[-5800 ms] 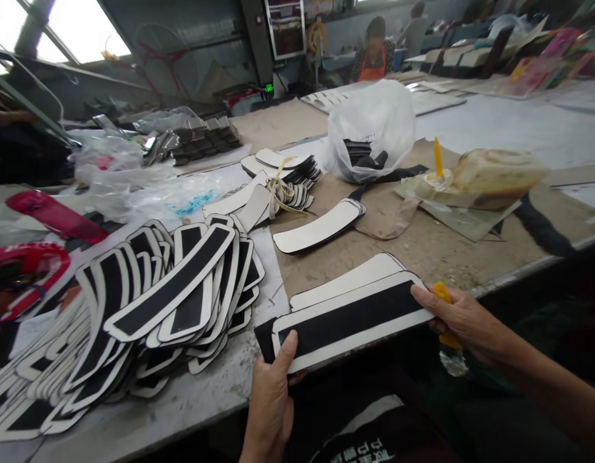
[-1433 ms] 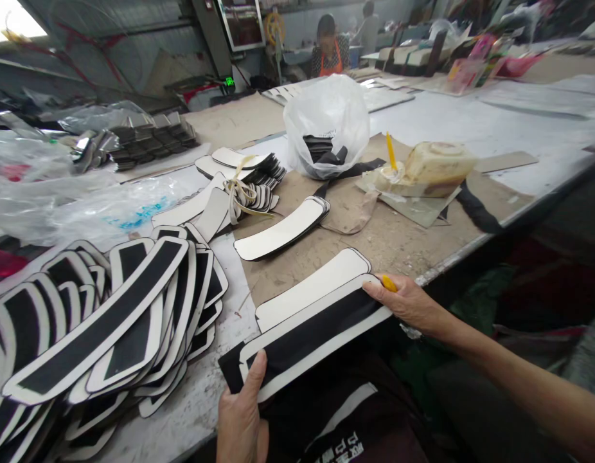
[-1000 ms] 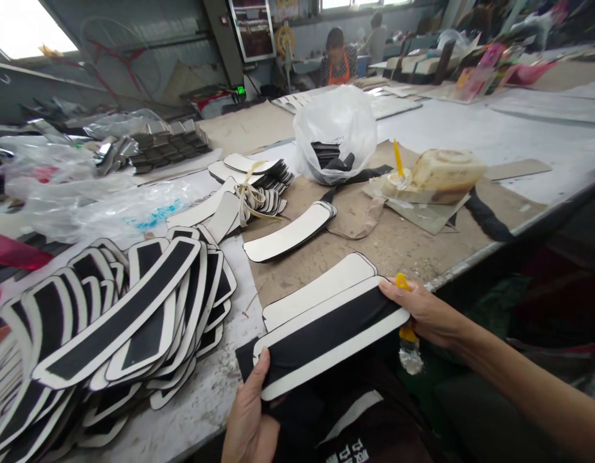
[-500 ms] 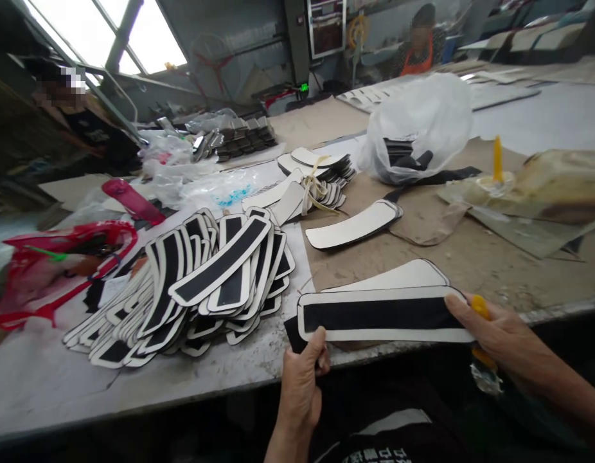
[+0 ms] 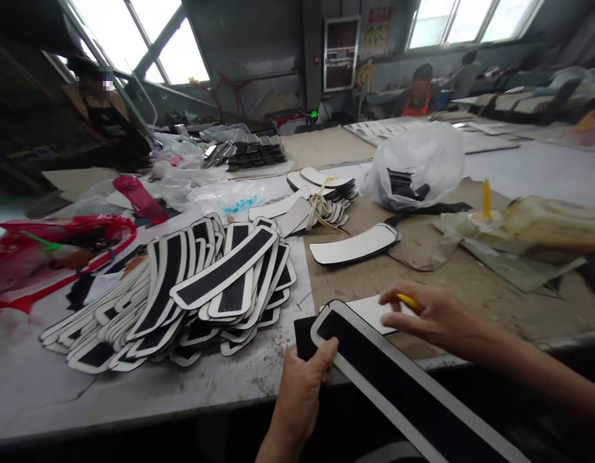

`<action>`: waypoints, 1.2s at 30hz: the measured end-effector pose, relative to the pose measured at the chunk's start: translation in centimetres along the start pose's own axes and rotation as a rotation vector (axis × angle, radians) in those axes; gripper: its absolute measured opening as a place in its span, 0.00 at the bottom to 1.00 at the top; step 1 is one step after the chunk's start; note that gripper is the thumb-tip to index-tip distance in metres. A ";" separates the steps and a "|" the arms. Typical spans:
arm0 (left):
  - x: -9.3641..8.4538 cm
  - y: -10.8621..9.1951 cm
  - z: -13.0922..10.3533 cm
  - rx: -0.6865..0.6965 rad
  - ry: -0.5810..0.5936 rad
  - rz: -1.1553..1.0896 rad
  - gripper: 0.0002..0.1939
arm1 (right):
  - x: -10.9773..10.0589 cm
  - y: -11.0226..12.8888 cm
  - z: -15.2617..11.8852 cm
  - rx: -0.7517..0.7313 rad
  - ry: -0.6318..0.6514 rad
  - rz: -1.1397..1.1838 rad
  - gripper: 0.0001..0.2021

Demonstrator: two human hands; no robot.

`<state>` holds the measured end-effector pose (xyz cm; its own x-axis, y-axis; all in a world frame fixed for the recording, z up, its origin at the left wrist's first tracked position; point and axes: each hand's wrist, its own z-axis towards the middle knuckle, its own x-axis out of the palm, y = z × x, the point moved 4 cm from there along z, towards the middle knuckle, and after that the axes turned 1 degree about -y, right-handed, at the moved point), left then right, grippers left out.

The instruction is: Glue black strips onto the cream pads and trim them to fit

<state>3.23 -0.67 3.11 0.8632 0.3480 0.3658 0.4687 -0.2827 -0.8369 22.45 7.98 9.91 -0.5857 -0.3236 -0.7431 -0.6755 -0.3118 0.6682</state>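
Note:
My left hand (image 5: 304, 379) pinches the end of a long black strip with a white border (image 5: 398, 379), which slants down to the right toward my body. A plain black piece (image 5: 304, 335) shows behind my left thumb. My right hand (image 5: 423, 315) is above the strip, off it, with a yellow-handled tool (image 5: 409, 302) held in it; the tool's other end is hidden. Beneath my right fingers lies a white curved piece (image 5: 369, 312) at the table edge. To the left spreads a large pile of black-and-white strips (image 5: 182, 289).
A white curved piece (image 5: 355, 244) lies mid-table, near a tied bundle (image 5: 321, 206). Behind are a clear plastic bag (image 5: 416, 164) and a yellowish container (image 5: 552, 225) on the right. A red bag (image 5: 61, 257) is at left. People are farther back.
My right hand has let go of the strip's right end and moved left and up. The strip has swung down at that end, still held by my left hand. The view has tilted up.

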 end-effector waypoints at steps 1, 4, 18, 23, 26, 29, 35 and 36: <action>0.5 0.1 -0.1 -0.009 0.038 0.021 0.14 | 0.9 0.9 0.6 -0.025 0.064 0.045 0.17; 1.3 0.5 -0.5 -0.035 0.140 0.089 0.15 | 3.3 2.3 1.3 -0.013 0.234 0.258 0.15; 1.6 0.3 -1.2 -0.056 0.246 0.121 0.12 | 3.0 3.3 0.5 -0.122 0.328 0.222 0.12; 1.9 0.0 -1.1 -0.058 0.244 0.075 0.12 | 2.9 3.3 0.5 -0.136 0.333 0.165 0.13; 1.9 0.2 -1.1 -0.075 0.233 0.083 0.13 | 2.8 3.3 0.6 -0.124 0.325 0.155 0.13; 1.7 0.6 -1.0 -0.098 0.228 0.096 0.14 | 2.8 3.3 0.7 -0.115 0.328 0.153 0.14; 1.1 0.2 -0.7 -0.076 0.203 0.125 0.13 | 3.3 3.3 0.9 -0.159 0.311 0.110 0.16; 1.0 0.1 -0.6 -0.064 0.194 0.168 0.14 | 3.5 3.2 1.0 -0.160 0.315 0.128 0.16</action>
<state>4.26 -0.90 3.63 0.9470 0.1148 0.3000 0.3209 -0.3800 -0.8676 17.83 6.72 9.41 -0.4772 -0.6203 -0.6225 -0.5130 -0.3786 0.7704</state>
